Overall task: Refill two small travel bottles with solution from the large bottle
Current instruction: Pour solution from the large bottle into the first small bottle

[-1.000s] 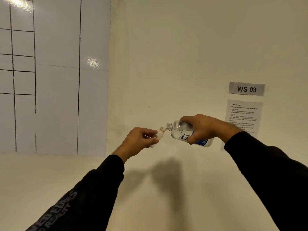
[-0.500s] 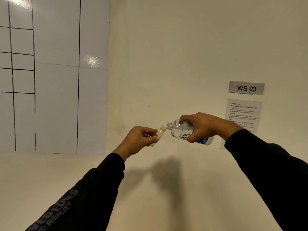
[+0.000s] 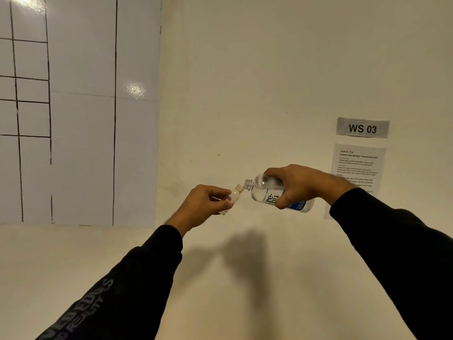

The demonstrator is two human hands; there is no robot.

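My right hand (image 3: 302, 184) grips the large clear bottle (image 3: 266, 192), which has a blue and white label and no cap. It is tipped almost level, its threaded neck pointing left. My left hand (image 3: 204, 204) holds a small clear travel bottle (image 3: 234, 195), tilted with its open mouth up and to the right. The two mouths are almost touching in the air in front of the wall. My fingers hide most of the small bottle. No second small bottle is in view.
A cream wall fills the view, with a "WS 03" sign (image 3: 362, 128) and a printed task sheet (image 3: 356, 168) at right. White tiles with dark lines (image 3: 81, 114) cover the left wall. A pale surface (image 3: 49, 256) lies below.
Both hands have held almost the same pose, drifting slightly upward in view. The large bottle stays tipped at the small bottle's mouth.
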